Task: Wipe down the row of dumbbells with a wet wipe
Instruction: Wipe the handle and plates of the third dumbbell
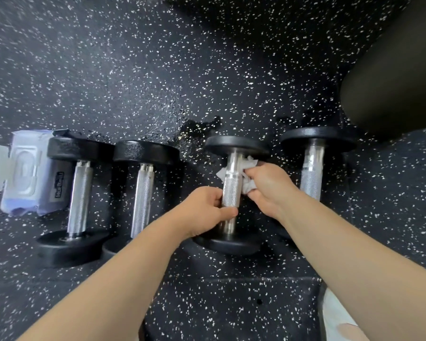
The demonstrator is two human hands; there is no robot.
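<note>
The third dumbbell (236, 145) in a row of four lies on the speckled rubber floor (158, 70). The left hand (207, 210) curls round its knurled handle, and the right hand (268, 185) pinches a crumpled wet wipe (249, 189) against that handle. A wipes pack (27, 173) sits just beside the leftmost dumbbell (80, 193); its label is too blurred to read.

Four matching dumbbells, each with black round heads and a knurled chrome handle, lie side by side in a row on the floor (158, 70), handles running front to back: first dumbbell (80, 198), second dumbbell (143, 200), third dumbbell (231, 188) and fourth dumbbell (311, 175), left to right. The first and second lie close together, the third set apart from them. The wipe (250, 163), white and crumpled, is pressed to the right side of the third dumbbell's upper handle, pinched in the right hand (268, 185).
</note>
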